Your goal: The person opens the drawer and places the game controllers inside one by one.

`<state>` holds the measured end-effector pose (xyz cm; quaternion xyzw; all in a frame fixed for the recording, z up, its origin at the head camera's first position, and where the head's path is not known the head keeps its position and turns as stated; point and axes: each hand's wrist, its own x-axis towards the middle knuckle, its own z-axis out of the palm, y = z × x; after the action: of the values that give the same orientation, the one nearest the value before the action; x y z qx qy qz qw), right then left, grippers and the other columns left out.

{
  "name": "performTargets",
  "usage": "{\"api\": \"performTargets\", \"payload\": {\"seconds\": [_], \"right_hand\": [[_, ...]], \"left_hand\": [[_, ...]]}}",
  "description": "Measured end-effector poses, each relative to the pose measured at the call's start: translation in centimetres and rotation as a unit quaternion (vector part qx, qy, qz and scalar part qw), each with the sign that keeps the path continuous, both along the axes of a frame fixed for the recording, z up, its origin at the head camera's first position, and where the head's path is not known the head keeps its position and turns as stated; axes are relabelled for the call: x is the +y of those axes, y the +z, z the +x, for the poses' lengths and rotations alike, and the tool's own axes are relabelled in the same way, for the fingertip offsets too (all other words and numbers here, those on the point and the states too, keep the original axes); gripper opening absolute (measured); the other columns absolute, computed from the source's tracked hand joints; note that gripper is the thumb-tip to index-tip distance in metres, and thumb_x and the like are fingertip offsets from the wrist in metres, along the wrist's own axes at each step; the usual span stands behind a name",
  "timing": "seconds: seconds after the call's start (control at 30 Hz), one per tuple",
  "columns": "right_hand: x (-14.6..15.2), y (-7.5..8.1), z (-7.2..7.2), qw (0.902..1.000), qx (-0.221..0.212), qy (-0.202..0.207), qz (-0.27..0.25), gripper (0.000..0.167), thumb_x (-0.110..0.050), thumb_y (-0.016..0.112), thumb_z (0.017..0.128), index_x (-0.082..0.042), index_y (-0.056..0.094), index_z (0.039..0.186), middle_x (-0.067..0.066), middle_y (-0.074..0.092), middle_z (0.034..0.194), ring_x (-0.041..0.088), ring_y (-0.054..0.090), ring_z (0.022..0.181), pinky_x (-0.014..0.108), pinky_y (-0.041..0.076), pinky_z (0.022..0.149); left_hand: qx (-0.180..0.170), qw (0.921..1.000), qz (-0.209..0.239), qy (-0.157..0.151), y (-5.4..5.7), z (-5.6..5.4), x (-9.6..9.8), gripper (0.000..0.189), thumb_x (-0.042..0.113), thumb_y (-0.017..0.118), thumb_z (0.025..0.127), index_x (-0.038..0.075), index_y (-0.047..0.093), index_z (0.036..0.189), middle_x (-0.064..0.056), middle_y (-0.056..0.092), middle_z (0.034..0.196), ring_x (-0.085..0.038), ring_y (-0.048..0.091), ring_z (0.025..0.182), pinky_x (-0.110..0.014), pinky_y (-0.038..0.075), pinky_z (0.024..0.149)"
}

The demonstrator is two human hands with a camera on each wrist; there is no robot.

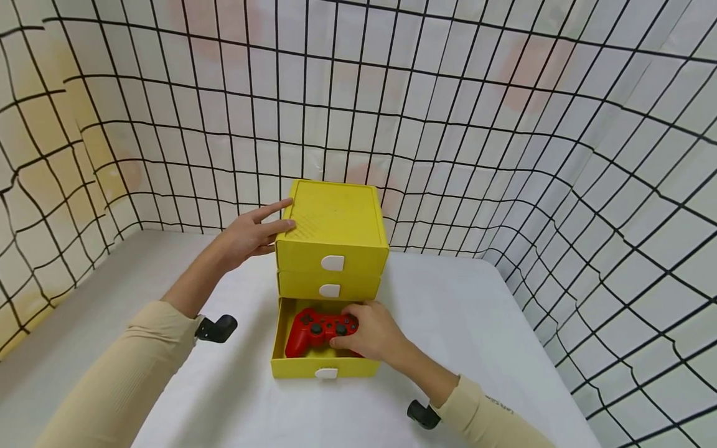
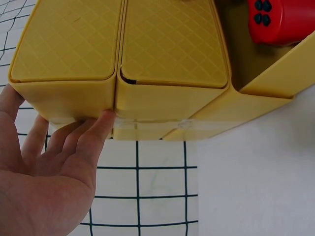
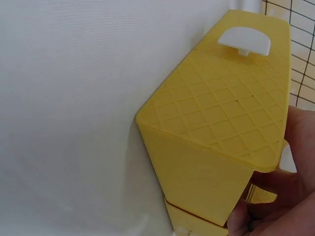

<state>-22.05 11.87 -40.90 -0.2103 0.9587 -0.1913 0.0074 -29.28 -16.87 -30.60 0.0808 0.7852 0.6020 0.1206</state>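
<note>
A yellow drawer cabinet (image 1: 338,214) with three stacked drawers stands on the white surface. Its bottom drawer (image 1: 297,369) is pulled out, and the upper two are closed. Inside the open drawer lies a red game controller (image 1: 299,341), whose red end (image 2: 290,24) also shows in the left wrist view. My right hand (image 1: 374,333) grips the controller's right side, thumb near the front and fingers behind. With its fingers spread, my left hand (image 1: 243,239) rests against the cabinet's upper left side. In the right wrist view the drawer front hides the controller from sight.
White half-round handles (image 1: 333,263) sit on the drawer fronts. A black wire grid (image 1: 313,106) with pale cloth behind it surrounds the back and sides. The white tabletop (image 1: 454,311) extends on both sides of the cabinet.
</note>
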Motion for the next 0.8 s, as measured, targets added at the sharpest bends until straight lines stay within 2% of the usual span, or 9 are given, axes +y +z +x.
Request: {"api": "performTargets", "payload": {"seconds": [0.27,0.5,0.6,0.67,0.8], "right_hand": [[0.1,0.1,0.1,0.9993,0.001,0.029,0.023,0.055,-0.043,0.084,0.081,-0.008,0.072,0.121,0.009,0.073,0.113,0.024,0.057,0.1,0.034,0.048,0.08],[0.1,0.6,0.6,0.999,-0.024,0.025,0.03,0.062,-0.04,0.081,0.085,-0.004,0.063,0.133,0.012,0.069,0.123,0.03,0.057,0.113,0.043,0.049,0.094],[0.1,1.2,1.2,0.9993,-0.032,0.014,0.013,0.063,-0.035,0.079,0.087,-0.002,0.059,0.137,0.014,0.065,0.127,0.031,0.054,0.116,0.045,0.051,0.097],[0.1,1.8,1.8,0.9995,-0.03,0.011,-0.008,0.058,-0.032,0.078,0.089,-0.002,0.06,0.135,0.014,0.065,0.127,0.029,0.054,0.115,0.043,0.053,0.095],[0.4,2.7,3.4,0.9962,-0.03,0.036,-0.074,0.036,-0.023,0.077,0.09,-0.004,0.069,0.12,0.01,0.07,0.111,0.026,0.06,0.101,0.033,0.054,0.082]], "left_hand": [[-0.002,1.0,-0.004,0.001,0.0,0.0,0.1,0.078,0.05,0.068,0.095,0.042,0.026,0.16,-0.007,0.041,0.161,-0.03,0.046,0.144,-0.049,0.039,0.117],[-0.002,1.0,-0.004,0.003,0.0,0.0,0.0,0.078,0.05,0.068,0.095,0.042,0.027,0.16,-0.007,0.042,0.16,-0.03,0.046,0.144,-0.049,0.039,0.117],[-0.001,1.0,-0.001,0.002,0.0,0.0,0.1,0.078,0.05,0.068,0.095,0.042,0.026,0.16,-0.007,0.041,0.161,-0.03,0.045,0.144,-0.05,0.038,0.118],[-0.001,1.0,-0.002,0.0,0.0,0.0,0.1,0.078,0.051,0.068,0.095,0.042,0.026,0.16,-0.007,0.04,0.161,-0.03,0.044,0.145,-0.05,0.038,0.118],[0.002,1.0,-0.004,-0.001,0.0,0.1,0.2,0.079,0.052,0.068,0.094,0.043,0.026,0.16,-0.006,0.042,0.16,-0.029,0.045,0.144,-0.049,0.038,0.118]]}}
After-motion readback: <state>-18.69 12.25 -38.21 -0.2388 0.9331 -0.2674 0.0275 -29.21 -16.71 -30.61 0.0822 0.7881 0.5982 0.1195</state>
